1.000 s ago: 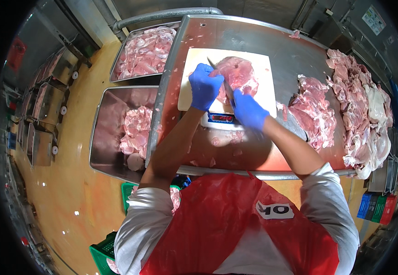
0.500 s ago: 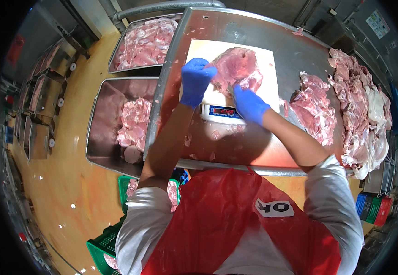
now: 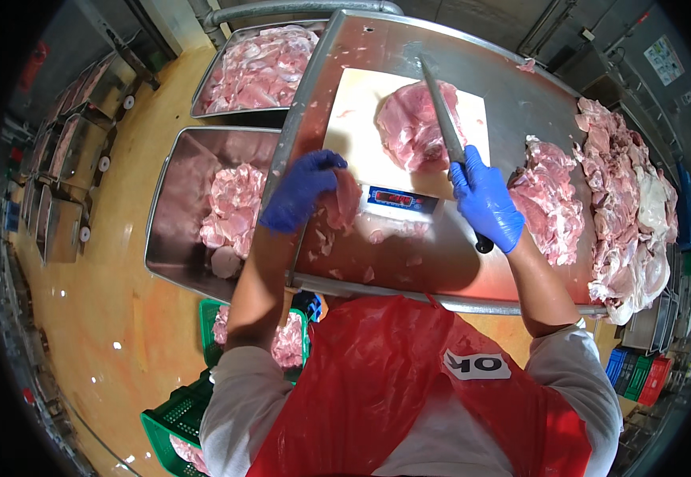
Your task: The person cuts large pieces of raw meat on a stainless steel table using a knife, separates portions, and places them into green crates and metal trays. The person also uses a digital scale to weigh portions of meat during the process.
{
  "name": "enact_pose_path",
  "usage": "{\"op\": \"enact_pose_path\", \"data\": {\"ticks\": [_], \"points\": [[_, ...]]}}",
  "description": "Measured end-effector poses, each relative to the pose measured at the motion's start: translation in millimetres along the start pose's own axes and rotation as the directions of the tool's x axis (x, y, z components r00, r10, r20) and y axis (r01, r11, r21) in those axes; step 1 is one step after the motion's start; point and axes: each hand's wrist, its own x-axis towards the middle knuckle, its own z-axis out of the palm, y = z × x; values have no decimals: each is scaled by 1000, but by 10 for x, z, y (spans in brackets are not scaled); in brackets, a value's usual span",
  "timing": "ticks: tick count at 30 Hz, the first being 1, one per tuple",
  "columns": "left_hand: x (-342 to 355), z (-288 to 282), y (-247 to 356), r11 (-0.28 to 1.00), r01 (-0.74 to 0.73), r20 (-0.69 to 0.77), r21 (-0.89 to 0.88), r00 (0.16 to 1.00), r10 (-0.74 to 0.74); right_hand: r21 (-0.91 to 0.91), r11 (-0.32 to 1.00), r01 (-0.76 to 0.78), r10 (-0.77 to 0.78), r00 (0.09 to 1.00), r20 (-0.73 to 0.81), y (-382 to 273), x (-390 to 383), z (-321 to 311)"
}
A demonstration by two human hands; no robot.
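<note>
My left hand (image 3: 298,193), in a blue glove, is closed on a small piece of meat (image 3: 342,200) above the table's left part. My right hand (image 3: 486,199), gloved too, grips a long knife (image 3: 439,107) by its black handle; the blade points away from me and passes over the right side of a large piece of meat (image 3: 407,131). That large piece lies on the white board (image 3: 353,103) of a weighing scale (image 3: 397,199), whose lit display faces me. Whether the blade touches the meat, I cannot tell.
On the right of the steel table (image 3: 441,270) lie a pile of meat (image 3: 551,203) and a longer heap (image 3: 620,191). Left of the table stand two steel bins, one nearer (image 3: 178,199) and one farther (image 3: 202,89), both holding meat. Green crates (image 3: 155,429) with meat sit below.
My left hand has come away from the large meat, toward me and left, with a small piece in it. My right hand has moved right, and the knife now shows in full.
</note>
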Motion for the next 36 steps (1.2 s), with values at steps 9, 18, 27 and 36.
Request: {"op": "enact_pose_path", "data": {"ticks": [9,18,27,36], "points": [[1092,-1211,1459,930,-365,-473,42,813,340,406,852,-330,360,933,2,221,-211,-362],[1932,-590,616,669,-248,34,700,948,316,588,690,-421,512,859,13,851,-739,-133],[2486,364,99,897,-151,432,415,901,-48,871,418,-257,454,890,45,813,-576,292],[2157,687,420,589,-392,559,707,820,-124,253,953,-165,187,980,-64,824,-551,512]]}}
